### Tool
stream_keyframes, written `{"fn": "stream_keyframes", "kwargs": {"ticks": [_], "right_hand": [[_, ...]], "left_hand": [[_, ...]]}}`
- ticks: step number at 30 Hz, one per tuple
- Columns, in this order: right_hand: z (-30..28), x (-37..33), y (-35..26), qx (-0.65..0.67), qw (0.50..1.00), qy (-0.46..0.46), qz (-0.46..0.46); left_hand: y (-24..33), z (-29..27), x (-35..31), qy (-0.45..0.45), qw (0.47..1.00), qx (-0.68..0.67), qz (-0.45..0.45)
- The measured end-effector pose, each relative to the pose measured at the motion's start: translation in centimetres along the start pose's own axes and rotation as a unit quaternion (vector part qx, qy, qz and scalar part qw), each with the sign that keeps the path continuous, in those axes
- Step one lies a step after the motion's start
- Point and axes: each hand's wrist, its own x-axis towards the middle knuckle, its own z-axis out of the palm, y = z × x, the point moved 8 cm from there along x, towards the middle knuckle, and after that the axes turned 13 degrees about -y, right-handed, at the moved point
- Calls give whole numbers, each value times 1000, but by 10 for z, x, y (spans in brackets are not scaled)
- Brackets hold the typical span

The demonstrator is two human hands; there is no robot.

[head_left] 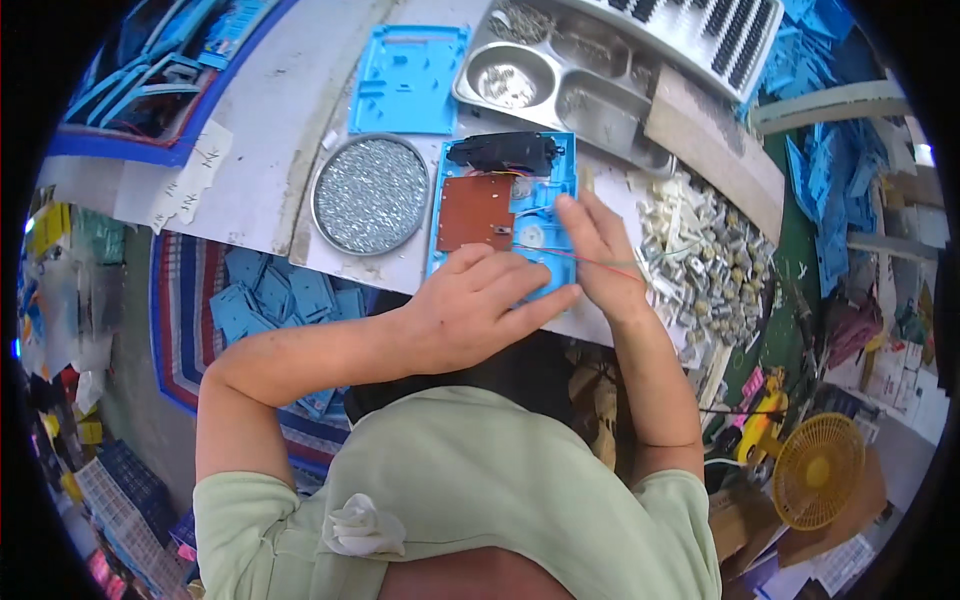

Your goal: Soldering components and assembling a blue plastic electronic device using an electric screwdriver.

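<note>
A blue plastic casing half [563, 272] lies at the table's near edge. Inside it are a brown circuit board [474, 212] and a black plastic part [505, 153] along the far end. My left hand [475, 305] is closed over the casing's near end, fingers inside and thumb along the edge; its palm hides that corner. My right hand [603, 255] grips the right side, its fingers partly hidden. Thin red and green wires [590, 262] run from the board across my right hand.
Left of the casing stands a round dish [370, 195] of small metal pieces. Another blue casing half [410, 80] lies beyond. A metal compartment tray [560, 75] stands at the back; a heap of small metal-and-white parts [710, 265] lies right. A yellow fan [818, 470] stands lower right.
</note>
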Motion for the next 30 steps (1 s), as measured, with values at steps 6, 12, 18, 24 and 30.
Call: {"fn": "stream_keyframes", "kwargs": {"ticks": [6, 12, 18, 24, 30], "right_hand": [[-25, -29, -1, -381, 913, 148, 1], [-29, -15, 12, -357, 930, 86, -12], [-3, -68, -20, -391, 919, -40, 19], [23, -92, -46, -290, 929, -191, -130], [44, -51, -26, -472, 836, -63, -273]], "left_hand": [[-22, 30, -26, 5, 998, -30, -54], [-40, 34, -17, -67, 991, -102, -61], [-30, 25, 7, 3, 977, -119, -177], [-9, 40, -4, -18, 999, -48, -19], [-23, 9, -45, 53, 998, -19, -26]]}}
